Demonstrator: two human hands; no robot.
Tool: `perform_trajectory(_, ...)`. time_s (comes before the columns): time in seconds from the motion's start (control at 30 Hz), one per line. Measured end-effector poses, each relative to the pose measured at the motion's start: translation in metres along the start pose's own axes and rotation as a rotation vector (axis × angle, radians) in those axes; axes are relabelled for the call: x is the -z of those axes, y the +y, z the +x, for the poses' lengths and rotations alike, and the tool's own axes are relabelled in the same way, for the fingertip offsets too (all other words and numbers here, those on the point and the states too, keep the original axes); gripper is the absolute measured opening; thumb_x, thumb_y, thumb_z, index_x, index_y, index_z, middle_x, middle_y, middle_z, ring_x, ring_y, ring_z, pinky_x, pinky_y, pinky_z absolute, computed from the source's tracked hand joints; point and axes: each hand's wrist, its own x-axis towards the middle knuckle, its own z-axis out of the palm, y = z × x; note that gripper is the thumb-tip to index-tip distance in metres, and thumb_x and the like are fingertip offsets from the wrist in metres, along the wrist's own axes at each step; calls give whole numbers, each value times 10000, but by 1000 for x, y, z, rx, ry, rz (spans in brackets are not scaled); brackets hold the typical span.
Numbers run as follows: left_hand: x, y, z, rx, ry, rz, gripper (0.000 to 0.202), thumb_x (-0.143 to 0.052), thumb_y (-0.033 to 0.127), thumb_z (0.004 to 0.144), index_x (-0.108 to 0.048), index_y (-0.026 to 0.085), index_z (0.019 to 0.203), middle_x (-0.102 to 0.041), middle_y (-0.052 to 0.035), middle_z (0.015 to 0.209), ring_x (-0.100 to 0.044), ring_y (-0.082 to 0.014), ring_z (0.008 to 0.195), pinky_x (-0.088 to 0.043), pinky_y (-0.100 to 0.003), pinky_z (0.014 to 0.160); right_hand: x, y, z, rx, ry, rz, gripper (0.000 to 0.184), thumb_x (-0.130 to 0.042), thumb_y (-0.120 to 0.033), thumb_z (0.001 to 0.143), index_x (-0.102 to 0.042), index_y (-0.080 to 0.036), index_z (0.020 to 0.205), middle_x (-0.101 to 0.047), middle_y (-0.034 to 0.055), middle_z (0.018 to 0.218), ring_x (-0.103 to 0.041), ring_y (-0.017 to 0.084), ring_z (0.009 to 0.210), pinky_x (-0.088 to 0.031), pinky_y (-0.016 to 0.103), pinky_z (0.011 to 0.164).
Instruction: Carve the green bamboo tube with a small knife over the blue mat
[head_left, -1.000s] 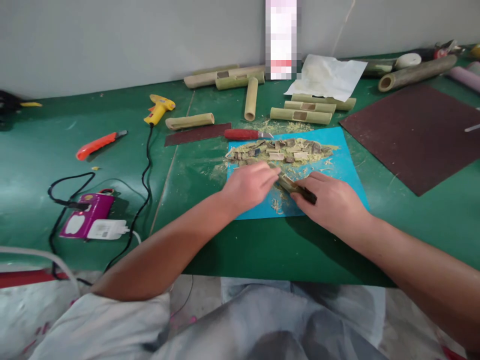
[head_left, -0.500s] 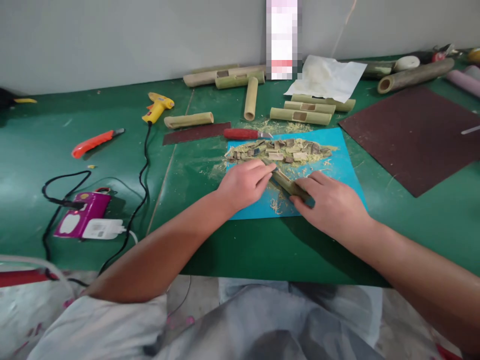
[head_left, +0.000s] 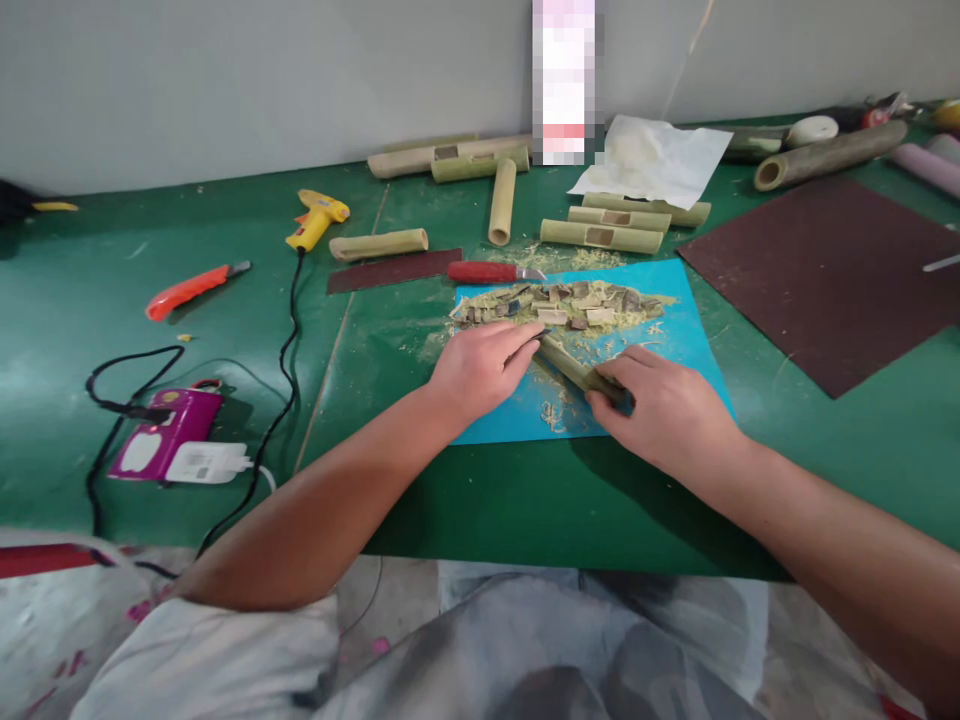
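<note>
A green bamboo tube (head_left: 568,366) slants over a blue sheet (head_left: 510,420), held between both hands. My left hand (head_left: 480,365) is closed around its far left end, and a thin dark edge shows at the fingertips. My right hand (head_left: 664,400) grips the near right end, where a dark blue patch is visible by the thumb. Behind the tube lies a heap of shavings and cut bamboo chips (head_left: 559,305). A red-handled carving knife (head_left: 484,272) rests along the sheet's back edge.
Several bamboo tubes (head_left: 600,236) lie toward the back, some with cut windows. A brown sheet (head_left: 825,280) is at right, white paper (head_left: 652,160) behind. At left are a yellow glue gun (head_left: 315,220), an orange utility knife (head_left: 191,290) and a purple power strip (head_left: 169,430) with cords.
The bamboo tube has rolled between my hands, and the cut opening on its upper side no longer shows clearly. My hands have barely shifted.
</note>
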Motion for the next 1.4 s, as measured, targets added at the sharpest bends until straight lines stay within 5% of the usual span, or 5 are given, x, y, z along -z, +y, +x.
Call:
perform_trajectory(0.47,-4,-5,0,82,43,27,271,-548,256,992,-755,158,1137,-783,-82,976,-738,-182,882,-595,-263,770,-1,-1,1,-25,-6,2,205,-537,-283,884,-699,-178,814,-668,74,851,-586,169,705,-362,310,599)
perform_trajectory(0.7,-7,-2,-3,-105,-14,110,336,-459,277,1036,-728,127,1171,-743,-78,830,-692,-144,710,-535,-225,626,-3,1,1,-17,-18,20,218,-522,-291,899,-697,-181,829,-673,78,858,-589,166,703,-373,304,604)
perform_trajectory(1.4,-10,-6,1,-132,19,178,331,-442,269,1030,-736,135,1102,-706,-65,779,-660,-142,670,-505,-225,591,-2,0,1,-3,-33,44,251,-512,-302,932,-694,-168,823,-649,73,833,-576,164,708,-385,307,630)
